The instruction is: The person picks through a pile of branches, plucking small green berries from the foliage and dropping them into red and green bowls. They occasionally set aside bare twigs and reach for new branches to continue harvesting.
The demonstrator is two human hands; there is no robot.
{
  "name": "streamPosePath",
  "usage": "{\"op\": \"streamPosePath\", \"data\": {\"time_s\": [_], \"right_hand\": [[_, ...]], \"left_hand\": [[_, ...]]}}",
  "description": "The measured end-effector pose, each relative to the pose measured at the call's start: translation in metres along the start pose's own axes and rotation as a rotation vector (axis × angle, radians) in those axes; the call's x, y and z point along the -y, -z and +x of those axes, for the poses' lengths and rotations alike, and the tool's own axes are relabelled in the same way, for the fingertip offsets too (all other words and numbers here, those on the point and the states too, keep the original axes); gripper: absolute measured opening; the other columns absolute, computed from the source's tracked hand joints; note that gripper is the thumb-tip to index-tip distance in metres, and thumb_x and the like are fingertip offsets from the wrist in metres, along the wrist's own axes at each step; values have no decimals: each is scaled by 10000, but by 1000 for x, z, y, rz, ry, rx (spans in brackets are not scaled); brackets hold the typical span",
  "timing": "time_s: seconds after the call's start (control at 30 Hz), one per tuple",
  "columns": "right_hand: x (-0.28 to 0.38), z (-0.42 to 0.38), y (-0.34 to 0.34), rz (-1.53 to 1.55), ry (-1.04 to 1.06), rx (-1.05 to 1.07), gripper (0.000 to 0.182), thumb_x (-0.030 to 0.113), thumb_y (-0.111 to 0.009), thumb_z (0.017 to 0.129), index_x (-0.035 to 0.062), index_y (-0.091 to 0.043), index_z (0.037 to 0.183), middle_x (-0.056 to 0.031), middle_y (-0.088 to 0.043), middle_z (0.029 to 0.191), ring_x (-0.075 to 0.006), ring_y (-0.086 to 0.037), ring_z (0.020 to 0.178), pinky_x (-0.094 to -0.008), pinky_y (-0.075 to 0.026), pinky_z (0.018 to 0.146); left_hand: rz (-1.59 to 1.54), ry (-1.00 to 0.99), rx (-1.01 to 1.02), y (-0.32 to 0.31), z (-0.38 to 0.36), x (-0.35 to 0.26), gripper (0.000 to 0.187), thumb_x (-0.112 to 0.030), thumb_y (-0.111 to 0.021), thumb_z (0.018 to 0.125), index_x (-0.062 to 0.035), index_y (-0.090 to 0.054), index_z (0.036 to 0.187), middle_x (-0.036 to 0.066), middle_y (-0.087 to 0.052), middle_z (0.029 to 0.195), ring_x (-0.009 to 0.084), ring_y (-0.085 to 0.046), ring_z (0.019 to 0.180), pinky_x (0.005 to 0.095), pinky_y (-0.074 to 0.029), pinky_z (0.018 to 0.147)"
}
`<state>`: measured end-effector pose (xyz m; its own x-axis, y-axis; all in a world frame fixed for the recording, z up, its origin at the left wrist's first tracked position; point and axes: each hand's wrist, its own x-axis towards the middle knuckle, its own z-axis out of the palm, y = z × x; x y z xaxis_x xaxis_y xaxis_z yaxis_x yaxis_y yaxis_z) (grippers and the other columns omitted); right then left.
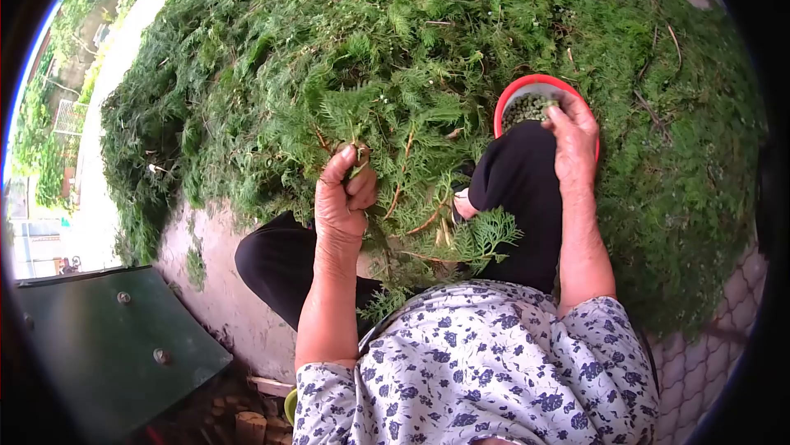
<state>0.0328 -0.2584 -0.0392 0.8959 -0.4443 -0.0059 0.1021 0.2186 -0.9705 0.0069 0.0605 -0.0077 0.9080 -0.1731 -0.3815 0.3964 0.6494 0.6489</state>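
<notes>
My left hand (346,190) is closed around the stem of a green conifer sprig (352,108), whose flat, scaly fronds spread above the fist. My right hand (576,142) is over the right side of a red-rimmed bowl (521,83), thumb and fingers pinched together. A small green cone (550,104) shows at those fingertips, partly hidden. Inside the bowl lie many small, round green cones (524,108). My right knee hides the bowl's near side. Loose cut sprigs (485,239) lie across my lap, between my forearms.
A broad heap of cut conifer branches (271,83) covers the ground ahead and to the right. At the lower left stands a dark green panel with bolts (123,338). Paving bricks (699,387) show at the lower right. Bare concrete (202,247) lies beside my left knee.
</notes>
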Motion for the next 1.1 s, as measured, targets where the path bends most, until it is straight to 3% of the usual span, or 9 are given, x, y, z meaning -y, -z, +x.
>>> {"op": "streamPosePath", "data": {"time_s": [0.1, 0.37, 0.43, 0.5, 0.57, 0.77, 0.8, 0.97, 1.1], "right_hand": [[0, 17, 37, -957, 287, -233, 386, -22, -554, 757, -22, -516, 1141, -129, -507, 1154, -225, -516, 1019, -310, -378, 925], [7, -23, -50, -323, -108, 481, 217, 113, -517, 849, -28, -593, 995, -56, -629, 851, -116, -593, 764, -236, -465, 730], [17, -35, -82, -265, -269, 772, 400, 185, -563, 813, 8, -510, 1168, -76, -578, 1079, -151, -534, 986, -250, -402, 849], [4, -47, -95, -30, -422, 812, 668, 216, -658, 768, 69, -322, 1326, -83, -275, 1387, -178, -379, 1201, -319, -396, 931], [-12, -57, -98, 400, -316, 1020, 786, 296, -718, 712, 77, -295, 1337, -77, -386, 1320, -175, -387, 1196, -320, -373, 955], [-23, -59, -96, 303, -57, 958, 908, 408, -777, 615, 7, -330, 1296, -80, -502, 1185, -158, -490, 1073, -330, -400, 925], [-7, -59, -101, 612, -561, 936, 906, 357, -802, 589, 9, -340, 1286, -86, -500, 1184, -169, -494, 1086, -340, -419, 908], [17, -94, -99, 669, -519, 829, 731, 188, -783, 623, -9, -405, 1217, -78, -548, 1110, -177, -533, 1030, -329, -439, 898], [7, -106, -96, 516, -517, 792, 506, 143, -628, 786, 20, -412, 1227, -82, -516, 1180, -171, -501, 1083, -331, -412, 921]], "left_hand": [[9, -40, 27, 9, 7, -10, 188, -312, -571, 806, -124, -573, 826, -75, -330, 455, 46, -229, 348, 212, -144, 362], [-28, -66, 39, -4, 5, -5, 177, -276, -555, 816, -101, -572, 833, -58, -344, 452, 50, -241, 329, 207, -168, 341], [1, -24, 61, -5, 4, 0, 185, -282, -555, 815, -99, -566, 830, -50, -352, 453, 46, -247, 331, 208, -162, 336], [-10, -7, 60, -9, 1, 4, 181, -267, -566, 810, -86, -555, 821, -43, -375, 469, 46, -255, 337, 199, -169, 332], [43, 17, -122, -18, -4, 6, 167, -236, -580, 804, -73, -546, 814, -37, -422, 527, 49, -281, 357, 185, -192, 331], [69, 20, -221, -18, -5, 10, 113, -143, -624, 790, -74, -558, 850, -24, -522, 708, 57, -436, 542, 169, -235, 352], [124, -19, -268, -21, -2, 13, 120, -155, -622, 794, -79, -549, 851, -13, -516, 669, 66, -434, 513, 181, -280, 373], [147, -191, -324, -18, 4, 24, 225, -202, -638, 805, -44, -551, 940, 19, -570, 734, 100, -532, 582, 232, -454, 508], [206, 0, -78, -1, -5, 15, 398, -379, -627, 805, -17, -561, 957, 37, -609, 824, 100, -559, 648, 267, -484, 582]]}}
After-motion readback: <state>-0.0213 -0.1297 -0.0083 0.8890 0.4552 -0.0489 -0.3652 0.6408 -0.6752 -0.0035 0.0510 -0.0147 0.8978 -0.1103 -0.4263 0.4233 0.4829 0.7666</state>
